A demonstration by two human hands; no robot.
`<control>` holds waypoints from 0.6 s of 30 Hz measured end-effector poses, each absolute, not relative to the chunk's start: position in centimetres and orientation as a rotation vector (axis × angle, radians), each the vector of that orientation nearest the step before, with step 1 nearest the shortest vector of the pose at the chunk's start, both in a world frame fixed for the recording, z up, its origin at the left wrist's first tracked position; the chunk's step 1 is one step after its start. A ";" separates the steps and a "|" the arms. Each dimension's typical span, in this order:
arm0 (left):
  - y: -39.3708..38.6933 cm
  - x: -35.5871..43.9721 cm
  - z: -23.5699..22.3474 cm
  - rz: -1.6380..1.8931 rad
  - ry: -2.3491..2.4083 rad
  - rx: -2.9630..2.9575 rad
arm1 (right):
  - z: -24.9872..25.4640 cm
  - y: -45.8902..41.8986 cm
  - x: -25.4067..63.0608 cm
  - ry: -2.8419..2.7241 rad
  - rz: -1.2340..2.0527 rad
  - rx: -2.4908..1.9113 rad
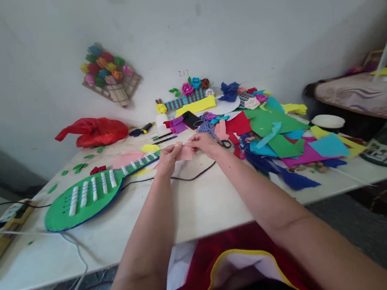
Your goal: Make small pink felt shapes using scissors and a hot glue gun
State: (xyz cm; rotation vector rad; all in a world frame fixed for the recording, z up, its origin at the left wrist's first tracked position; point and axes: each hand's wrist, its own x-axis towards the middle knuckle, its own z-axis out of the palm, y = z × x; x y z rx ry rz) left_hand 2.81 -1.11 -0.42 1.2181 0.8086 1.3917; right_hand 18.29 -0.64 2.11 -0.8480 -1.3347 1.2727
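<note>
A small piece of pale pink paper (184, 153) is held up between my two hands above the middle of the table. My left hand (168, 159) pinches its left side. The fingers of my right hand (205, 143) are closed at its upper right edge; something thin and whitish shows there, too small to make out. Left of my hands lies a green guitar-shaped cutout (99, 209) with white rolled strips across it, its neck reaching close to my left hand. Scissors (226, 144) lie just beyond my right hand.
Coloured paper sheets (274, 122) are heaped on the right. A red plastic bag (100, 131), a glue gun (147, 127) and a phone (191, 119) lie toward the wall. A black cable (193, 178) crosses the table (207, 208). At left is a power strip (7, 231).
</note>
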 end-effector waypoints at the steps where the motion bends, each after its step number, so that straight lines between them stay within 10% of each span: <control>1: -1.1 2.8 -0.4 1.398 0.816 1.225 | 2.1 -0.6 18.3 -1.332 1.280 -0.848; 18: -1.5 3.2 0.0 1.477 0.799 1.137 | 1.6 -0.4 18.1 -1.308 1.310 -0.841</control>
